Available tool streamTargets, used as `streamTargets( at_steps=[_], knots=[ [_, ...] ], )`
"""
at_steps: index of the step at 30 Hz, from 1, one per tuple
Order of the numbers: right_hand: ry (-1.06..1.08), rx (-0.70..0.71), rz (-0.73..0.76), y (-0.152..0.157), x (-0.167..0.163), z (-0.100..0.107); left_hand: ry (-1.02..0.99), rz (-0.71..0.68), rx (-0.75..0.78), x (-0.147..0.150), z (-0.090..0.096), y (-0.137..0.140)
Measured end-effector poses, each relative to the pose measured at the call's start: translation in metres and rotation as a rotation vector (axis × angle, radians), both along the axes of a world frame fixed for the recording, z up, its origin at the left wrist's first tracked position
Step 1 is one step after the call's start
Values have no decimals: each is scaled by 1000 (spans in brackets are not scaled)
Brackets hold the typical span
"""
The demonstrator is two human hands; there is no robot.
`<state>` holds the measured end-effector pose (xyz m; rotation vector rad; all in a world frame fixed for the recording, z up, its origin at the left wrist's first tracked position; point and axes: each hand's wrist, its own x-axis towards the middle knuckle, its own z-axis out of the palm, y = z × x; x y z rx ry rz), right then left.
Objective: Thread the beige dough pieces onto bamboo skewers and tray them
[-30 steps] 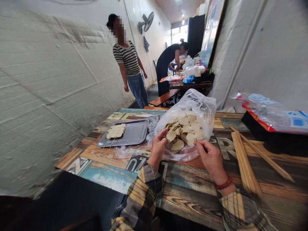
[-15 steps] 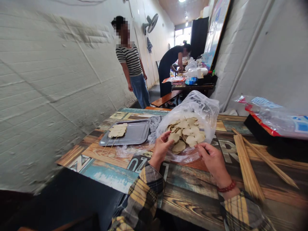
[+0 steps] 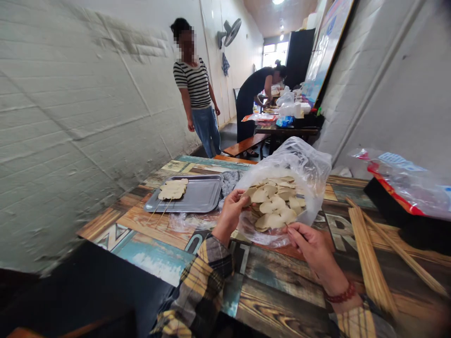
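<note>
A clear plastic bag (image 3: 310,164) lies open on the table, filled with thin, pale, round-edged slices (image 3: 282,183) of some food. My right hand (image 3: 310,244) pinches the near end of a thin bamboo skewer (image 3: 286,225). Several overlapping slices (image 3: 275,217) appear threaded on that skewer, above the bag's mouth. At the bag's left edge, my left hand (image 3: 229,213) holds a pale slice (image 3: 248,192) between thumb and fingers. To the left is a metal tray (image 3: 206,195) bearing a flat row of skewered slices (image 3: 173,189), their two sticks jutting over its near rim.
Bundled bamboo skewers (image 3: 369,258) lie to the right, beside a black container (image 3: 391,202) topped with plastic packaging (image 3: 416,176). Crumpled plastic (image 3: 230,183) sits between tray and bag. Beyond the table, one person (image 3: 195,94) stands and another (image 3: 255,96) bends over a farther table.
The right hand has drawn the skewered slices slightly lower and nearer. My left hand has shifted from over the slices to the bag's left edge. The view has turned a little left.
</note>
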<state>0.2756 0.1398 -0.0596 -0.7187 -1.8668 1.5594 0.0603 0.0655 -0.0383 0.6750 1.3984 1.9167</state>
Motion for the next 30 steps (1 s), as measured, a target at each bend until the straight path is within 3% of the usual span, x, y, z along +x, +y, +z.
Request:
streamTargets(
  at_steps=[6,10,14,16,19,23,30],
  knots=[
    [-18,14,-17,-1,1,1,55,87,-23,-2,-3,-3],
    [68,-64,-171,9,5,-2,119,2,-99,1,-5,-4],
    [160,-132,-253,18,9,0,404,-191,-155,8,-14,-1],
    [156,-153,-248,18,8,1,631,-219,-185,12,-18,0],
    [126,-160,-220,17,6,-2,949,-65,-227,15,-22,3],
    [102,-138,-232,18,3,-9,1057,187,-296,12,-21,11],
    [88,-114,-230,22,4,-12,1136,266,-380,-3,-25,35]
  ],
)
